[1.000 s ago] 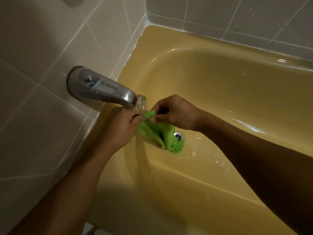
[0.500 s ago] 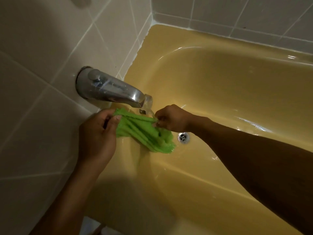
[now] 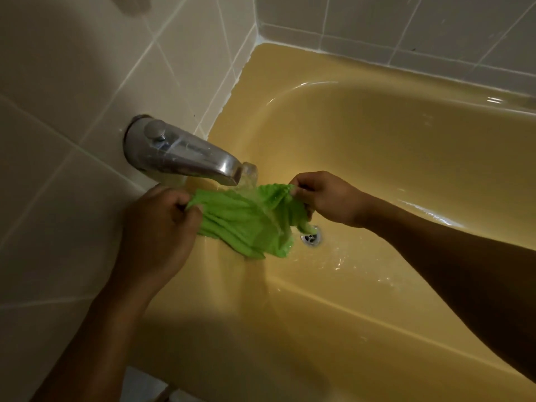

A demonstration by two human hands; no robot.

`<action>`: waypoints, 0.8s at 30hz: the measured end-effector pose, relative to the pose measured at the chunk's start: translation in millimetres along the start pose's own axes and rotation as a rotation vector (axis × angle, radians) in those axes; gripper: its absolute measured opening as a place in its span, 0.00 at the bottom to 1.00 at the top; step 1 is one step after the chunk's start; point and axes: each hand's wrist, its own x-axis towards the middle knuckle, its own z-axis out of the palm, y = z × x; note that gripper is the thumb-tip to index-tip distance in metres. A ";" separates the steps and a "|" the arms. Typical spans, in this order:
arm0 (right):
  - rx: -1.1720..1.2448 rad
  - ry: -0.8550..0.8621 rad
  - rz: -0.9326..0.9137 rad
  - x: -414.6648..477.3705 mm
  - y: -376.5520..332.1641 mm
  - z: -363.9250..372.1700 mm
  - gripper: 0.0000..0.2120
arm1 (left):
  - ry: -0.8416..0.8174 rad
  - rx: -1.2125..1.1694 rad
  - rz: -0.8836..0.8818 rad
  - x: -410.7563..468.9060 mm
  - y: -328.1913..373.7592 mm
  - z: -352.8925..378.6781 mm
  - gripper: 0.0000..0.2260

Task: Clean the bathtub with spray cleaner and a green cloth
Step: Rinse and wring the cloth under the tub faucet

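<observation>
The left hand (image 3: 158, 227) pinches one end of the cloth (image 3: 246, 221), the right hand (image 3: 327, 198) the other, each grip closed on fabric. Between the grips the cloth hangs stretched (bunched in folds) under water (image 3: 250, 175) from the spout (image 3: 185, 155). Its loose edge droops below the right grip, beside the drain (image 3: 311, 237) of the tub (image 3: 377, 140).

Dim, warm light; heavy foreground shadow; glare on bathtub (image 3: 435, 91) rim.
</observation>
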 end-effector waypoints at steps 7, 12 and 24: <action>0.009 0.075 -0.059 -12.7 -9.9 -21.0 0.10 | -0.096 -0.385 -0.089 8.1 14.3 52.6 0.01; -0.173 0.159 -0.097 -15.6 -15.5 -24.3 0.07 | -0.137 -0.516 -0.218 26.2 38.6 79.7 0.07; 0.023 0.028 -0.080 -7.4 -24.7 -14.2 0.12 | -0.420 -0.452 0.010 40.7 59.4 88.6 0.07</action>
